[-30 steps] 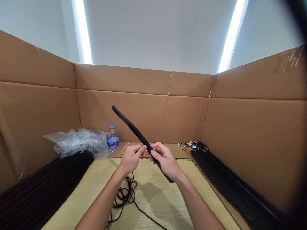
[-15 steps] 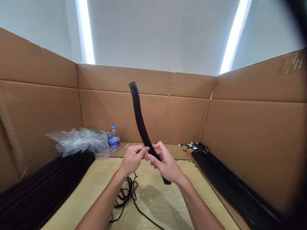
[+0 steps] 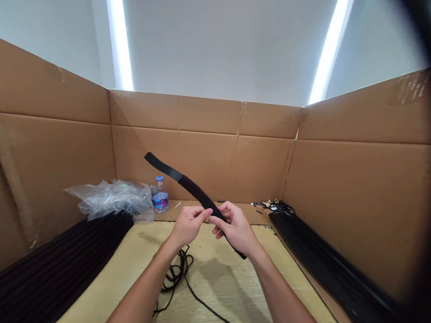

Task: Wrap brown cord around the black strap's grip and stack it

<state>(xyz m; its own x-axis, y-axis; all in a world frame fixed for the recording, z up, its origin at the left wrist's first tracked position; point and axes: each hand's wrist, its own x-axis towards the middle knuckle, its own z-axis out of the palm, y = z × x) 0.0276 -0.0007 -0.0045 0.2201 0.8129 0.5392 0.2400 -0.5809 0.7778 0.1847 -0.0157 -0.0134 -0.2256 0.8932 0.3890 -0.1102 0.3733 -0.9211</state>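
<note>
A long black flexible strip, ribbed along its middle, is held up in front of me above the light wooden table. My right hand is wrapped round its lower part, and the strip's upper end points up and to the left. My left hand pinches the strip beside the right hand's fingertips, thumb against forefinger. A thin black cord lies coiled on the table under my left forearm.
Cardboard walls enclose the table on three sides. A stack of black strips lies at the left with crumpled clear plastic and a water bottle behind it. More black strips and small parts lie along the right.
The strip's upper end swung from leaning left to nearly upright, then back down to the left. Both hands stayed on the strip in about the same place.
</note>
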